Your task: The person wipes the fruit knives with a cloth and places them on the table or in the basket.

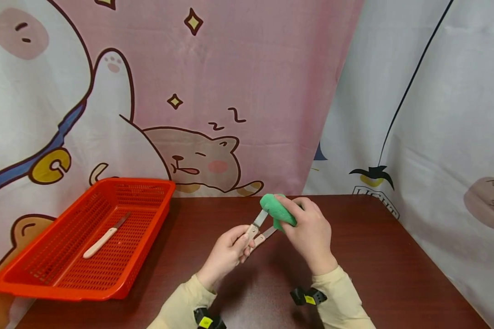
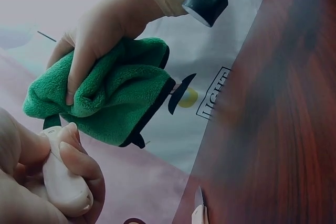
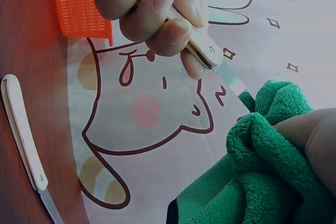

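Note:
My left hand grips the cream handle of a knife, its blade pointing up and away. A green cloth is bunched in my right hand, pinched around the blade's outer end. In the right wrist view, part of the bare blade shows between handle and cloth; the tip is hidden. The cloth has a dark edge and hangs in folds. Behind the left hand, a second knife with a cream handle lies on the table, partly hidden in the head view.
An orange-red plastic basket stands at the left of the dark brown table. Inside it lies another light-handled knife. A printed cloth curtain hangs behind the table and along its right side.

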Action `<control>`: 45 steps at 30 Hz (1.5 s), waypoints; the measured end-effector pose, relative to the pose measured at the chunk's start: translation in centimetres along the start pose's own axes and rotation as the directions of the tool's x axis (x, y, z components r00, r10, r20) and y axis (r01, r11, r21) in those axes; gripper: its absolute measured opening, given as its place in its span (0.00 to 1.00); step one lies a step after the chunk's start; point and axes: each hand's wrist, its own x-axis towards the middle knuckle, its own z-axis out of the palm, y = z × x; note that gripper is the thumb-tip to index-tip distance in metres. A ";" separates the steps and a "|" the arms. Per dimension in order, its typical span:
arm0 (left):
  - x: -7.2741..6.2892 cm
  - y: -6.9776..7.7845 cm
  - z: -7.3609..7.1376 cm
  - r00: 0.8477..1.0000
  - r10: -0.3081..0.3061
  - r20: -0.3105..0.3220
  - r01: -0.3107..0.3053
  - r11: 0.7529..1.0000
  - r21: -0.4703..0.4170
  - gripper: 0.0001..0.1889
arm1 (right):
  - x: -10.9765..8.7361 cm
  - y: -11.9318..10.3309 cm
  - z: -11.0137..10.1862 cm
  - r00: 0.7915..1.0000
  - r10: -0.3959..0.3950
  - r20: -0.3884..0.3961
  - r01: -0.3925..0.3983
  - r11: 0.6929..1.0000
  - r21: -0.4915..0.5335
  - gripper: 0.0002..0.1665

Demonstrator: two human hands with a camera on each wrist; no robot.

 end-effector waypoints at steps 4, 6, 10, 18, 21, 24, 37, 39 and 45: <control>0.0 -0.1 -0.1 1.000 -0.005 0.003 0.005 1.000 -0.002 0.11 | 0.0 0.2 -0.1 1.000 0.003 -0.008 -0.003 1.000 0.001 0.36; 0.0 -0.2 -0.1 1.000 -0.010 0.003 0.010 1.000 -0.007 0.11 | 0.0 0.3 -0.1 1.000 0.006 -0.016 -0.006 1.000 0.004 0.36; 0.1 -0.4 -0.2 0.999 -0.043 0.003 0.043 0.998 -0.040 0.11 | 0.0 0.6 -0.1 0.999 0.023 -0.026 -0.023 1.000 0.015 0.36; 0.2 -0.6 -1.3 0.996 -0.090 -0.001 0.088 0.982 -0.169 0.14 | 0.2 1.0 -0.8 0.998 0.054 -0.042 -0.053 0.998 0.024 0.36; 0.3 -0.3 -1.7 0.995 -0.095 -0.006 0.092 0.974 -0.206 0.15 | 0.3 1.0 -1.2 0.996 0.063 -0.054 -0.062 0.998 0.031 0.36; 0.3 -0.1 -2.0 0.995 -0.103 -0.019 0.096 0.970 -0.222 0.15 | 0.4 0.9 -1.5 0.995 0.065 -0.075 -0.062 0.997 0.045 0.36; 0.6 0.4 -2.5 0.994 -0.092 -0.063 0.075 0.970 -0.233 0.16 | 0.3 -0.8 -2.0 0.994 -0.008 -0.108 0.021 0.992 0.122 0.35; 0.5 0.4 -2.4 0.995 -0.081 -0.058 0.066 0.971 -0.229 0.16 | 0.3 -1.1 -1.9 0.995 -0.024 -0.095 0.036 0.992 0.123 0.35; 0.4 0.7 -2.3 0.996 -0.077 -0.048 0.064 0.973 -0.223 0.16 | 0.1 -2.1 -1.5 0.996 -0.062 -0.063 0.068 0.992 0.110 0.38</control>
